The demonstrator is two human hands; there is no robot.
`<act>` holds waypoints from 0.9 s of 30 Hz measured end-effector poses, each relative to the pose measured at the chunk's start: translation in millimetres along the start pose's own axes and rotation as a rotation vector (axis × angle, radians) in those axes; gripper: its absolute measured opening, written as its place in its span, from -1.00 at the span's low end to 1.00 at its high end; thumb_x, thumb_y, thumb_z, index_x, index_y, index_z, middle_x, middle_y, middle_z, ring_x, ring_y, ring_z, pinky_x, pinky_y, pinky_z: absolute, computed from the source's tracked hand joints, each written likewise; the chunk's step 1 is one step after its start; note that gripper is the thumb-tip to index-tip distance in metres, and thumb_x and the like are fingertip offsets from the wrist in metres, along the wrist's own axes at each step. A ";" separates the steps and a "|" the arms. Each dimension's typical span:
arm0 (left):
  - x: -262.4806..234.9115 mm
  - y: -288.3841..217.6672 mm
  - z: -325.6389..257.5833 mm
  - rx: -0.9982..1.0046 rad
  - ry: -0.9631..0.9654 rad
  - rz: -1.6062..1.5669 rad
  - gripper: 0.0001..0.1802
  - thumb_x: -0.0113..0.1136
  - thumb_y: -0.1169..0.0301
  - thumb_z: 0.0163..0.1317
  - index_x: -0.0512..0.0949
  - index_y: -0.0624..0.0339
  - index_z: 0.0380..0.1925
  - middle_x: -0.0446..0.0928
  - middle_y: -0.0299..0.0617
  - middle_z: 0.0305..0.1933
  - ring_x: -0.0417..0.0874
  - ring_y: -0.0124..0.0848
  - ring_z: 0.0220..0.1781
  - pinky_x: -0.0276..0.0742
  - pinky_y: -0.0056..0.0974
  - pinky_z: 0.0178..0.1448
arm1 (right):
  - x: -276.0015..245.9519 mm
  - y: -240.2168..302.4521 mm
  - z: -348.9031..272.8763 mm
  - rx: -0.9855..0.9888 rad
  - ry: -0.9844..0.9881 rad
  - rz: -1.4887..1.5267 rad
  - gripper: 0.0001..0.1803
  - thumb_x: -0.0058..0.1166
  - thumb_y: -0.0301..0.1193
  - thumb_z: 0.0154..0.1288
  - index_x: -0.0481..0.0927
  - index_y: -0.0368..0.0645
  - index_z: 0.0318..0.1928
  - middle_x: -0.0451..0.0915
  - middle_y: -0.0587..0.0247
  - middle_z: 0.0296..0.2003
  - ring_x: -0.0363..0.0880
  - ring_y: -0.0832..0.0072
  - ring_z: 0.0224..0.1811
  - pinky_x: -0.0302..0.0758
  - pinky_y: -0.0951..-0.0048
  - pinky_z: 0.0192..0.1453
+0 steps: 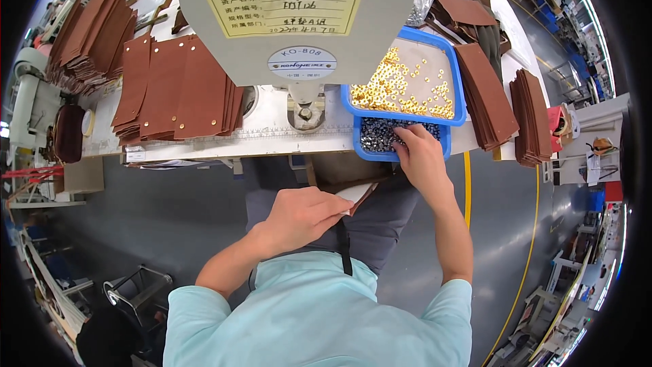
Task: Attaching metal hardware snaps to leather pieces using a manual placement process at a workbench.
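My right hand (420, 158) reaches into a small blue tray (370, 152) of dark metal rivet parts (379, 134), fingers curled down among them; whether a piece is pinched is hidden. Behind it a larger blue tray (459, 98) holds several gold-coloured eyelets (394, 88). My left hand (304, 215) rests over my lap, gripping a brown leather piece with a pale underside (358, 194). The grey head of a riveting press (299, 13) stands above the white bench (265, 129), its die post (305, 113) just left of the trays.
Stacks of brown leather panels (178, 88) lie fanned on the bench to the left, more stacks (487, 95) to the right. A roll of tape (87, 122) and a white machine (30, 98) sit far left. A yellow hose (526, 258) runs down the grey floor.
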State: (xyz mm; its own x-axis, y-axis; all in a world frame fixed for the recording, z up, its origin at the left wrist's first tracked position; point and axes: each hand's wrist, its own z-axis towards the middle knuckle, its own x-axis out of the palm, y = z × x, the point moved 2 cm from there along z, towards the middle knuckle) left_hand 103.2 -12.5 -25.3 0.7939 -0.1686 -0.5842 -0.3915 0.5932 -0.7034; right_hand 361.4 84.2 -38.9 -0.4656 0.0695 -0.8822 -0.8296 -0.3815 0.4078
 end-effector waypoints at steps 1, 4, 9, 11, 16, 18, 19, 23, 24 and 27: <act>2.0 1.7 0.3 0.000 0.000 0.001 -0.77 0.46 0.47 0.15 0.75 0.15 -0.15 0.78 -0.19 -0.25 0.77 -0.32 -0.31 0.65 -0.35 -0.28 | 4.1 -5.0 2.3 -0.010 0.014 -0.044 -0.82 0.27 -0.51 0.29 0.75 -0.24 -0.10 0.66 0.02 -0.24 0.69 0.03 -0.19 0.63 0.09 -0.06; 2.4 -1.1 0.7 0.231 -0.157 0.212 -0.78 0.42 0.44 -0.01 0.70 0.06 -0.29 0.75 -0.34 -0.23 0.72 -0.44 -0.34 0.61 -0.35 -0.37 | 12.2 -10.7 6.9 -0.032 0.034 -0.110 -0.85 0.28 -0.51 0.28 0.75 -0.21 -0.15 0.67 0.09 -0.25 0.70 0.08 -0.20 0.64 0.12 -0.09; -5.8 -8.0 -0.6 0.366 -0.285 0.265 -0.82 0.41 0.46 -0.04 0.66 0.06 -0.37 0.66 -0.36 -0.28 0.73 -0.45 -0.31 0.59 -0.40 -0.38 | 13.9 -6.5 6.9 -0.119 -0.089 -0.120 -0.89 0.33 -0.50 0.23 0.76 -0.15 -0.21 0.67 0.21 -0.29 0.71 0.19 -0.24 0.64 0.20 -0.17; -6.9 -7.4 -1.4 0.381 -0.307 0.257 -0.82 0.41 0.47 -0.05 0.66 0.06 -0.38 0.64 -0.36 -0.30 0.73 -0.45 -0.31 0.58 -0.41 -0.39 | 12.9 -4.3 6.6 -0.141 -0.138 -0.114 -0.89 0.34 -0.50 0.21 0.76 -0.13 -0.23 0.66 0.24 -0.31 0.71 0.22 -0.26 0.64 0.22 -0.20; -6.6 -9.9 -3.8 0.425 -0.292 0.232 -0.80 0.46 0.48 -0.05 0.69 0.07 -0.36 0.67 -0.29 -0.29 0.77 -0.35 -0.28 0.68 -0.36 -0.34 | 15.7 -14.9 1.0 -0.120 -0.142 -0.086 -0.89 0.37 -0.51 0.21 0.74 -0.16 -0.24 0.67 0.21 -0.31 0.71 0.21 -0.27 0.64 0.25 -0.18; -5.2 -9.9 -5.2 0.425 -0.298 0.239 -0.79 0.46 0.48 -0.07 0.69 0.06 -0.36 0.66 -0.29 -0.29 0.77 -0.35 -0.28 0.69 -0.36 -0.33 | 12.4 -8.7 1.0 -0.133 -0.205 -0.044 -0.89 0.37 -0.53 0.22 0.75 -0.18 -0.23 0.69 0.18 -0.29 0.71 0.25 -0.28 0.65 0.30 -0.18; -5.2 -10.1 -4.3 0.425 -0.299 0.238 -0.79 0.46 0.48 -0.07 0.69 0.06 -0.36 0.66 -0.29 -0.29 0.77 -0.35 -0.28 0.69 -0.36 -0.33 | 8.6 -3.0 0.1 -0.146 -0.270 -0.001 -0.89 0.37 -0.55 0.24 0.76 -0.20 -0.21 0.70 0.16 -0.27 0.72 0.28 -0.29 0.65 0.34 -0.18; -4.7 -10.8 -4.5 0.428 -0.290 0.245 -0.78 0.46 0.48 -0.06 0.69 0.07 -0.35 0.68 -0.28 -0.28 0.78 -0.35 -0.28 0.68 -0.36 -0.33 | -16.5 42.2 -17.2 0.126 -0.130 0.503 -0.90 0.35 -0.58 0.29 0.77 -0.25 -0.19 0.73 0.17 -0.23 0.71 0.45 -0.29 0.63 0.45 -0.21; -4.2 -10.3 -3.8 0.429 -0.276 0.240 -0.79 0.46 0.48 -0.05 0.69 0.08 -0.35 0.68 -0.28 -0.27 0.78 -0.35 -0.28 0.68 -0.36 -0.33 | -18.3 51.0 -26.3 0.194 0.040 0.713 -0.91 0.33 -0.61 0.30 0.76 -0.28 -0.18 0.73 0.19 -0.22 0.69 0.52 -0.27 0.60 0.51 -0.20; -2.9 -10.4 -2.4 0.440 -0.274 0.225 -0.79 0.46 0.48 -0.05 0.69 0.10 -0.34 0.69 -0.27 -0.27 0.78 -0.35 -0.28 0.68 -0.35 -0.33 | -23.6 74.6 -40.4 0.168 0.314 0.965 -0.91 0.31 -0.66 0.32 0.76 -0.34 -0.17 0.72 0.17 -0.18 0.69 0.56 -0.23 0.64 0.55 -0.20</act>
State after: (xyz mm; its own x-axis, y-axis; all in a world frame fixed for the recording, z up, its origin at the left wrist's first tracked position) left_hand 103.9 -20.1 -17.3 0.8283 0.1756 -0.5320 -0.3807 0.8731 -0.3046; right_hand 323.0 16.9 2.8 -0.8751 -0.4520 -0.1727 -0.1880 -0.0113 0.9821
